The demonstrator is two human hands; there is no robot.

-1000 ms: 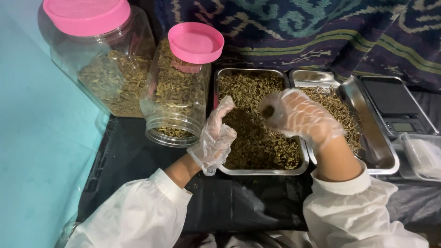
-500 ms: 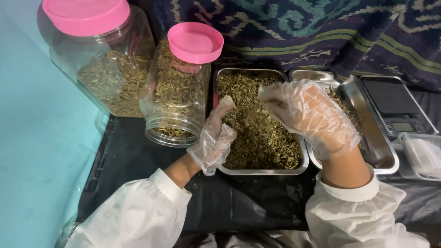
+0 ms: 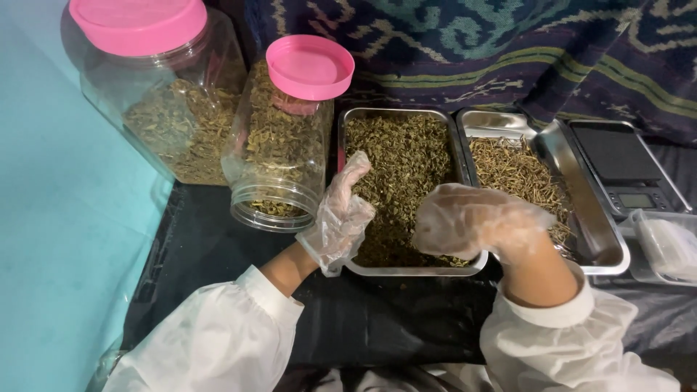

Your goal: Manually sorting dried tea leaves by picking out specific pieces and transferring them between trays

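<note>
Both my hands wear clear plastic gloves below white sleeves. My left hand (image 3: 337, 218) grips the left rim of a steel tray (image 3: 406, 271), thumb pointing up over the dried green leaves (image 3: 399, 160) that fill it. My right hand (image 3: 472, 221) is low over the tray's near right corner, its fingers curled down into the leaves and closed on some of them. The leaves under the palm are hidden.
A second steel tray (image 3: 501, 123) of thin dried stalks sits right of the first, with another steel tray (image 3: 581, 196) leaning on it. Two pink-lidded clear jars (image 3: 279, 145) (image 3: 160, 109) of dried leaves stand left. A digital scale (image 3: 624, 163) and clear plastic tub (image 3: 664, 247) are at right.
My right hand came down from above the middle of the leaf tray to its near right corner and curled into the leaves. My left hand stayed on the rim.
</note>
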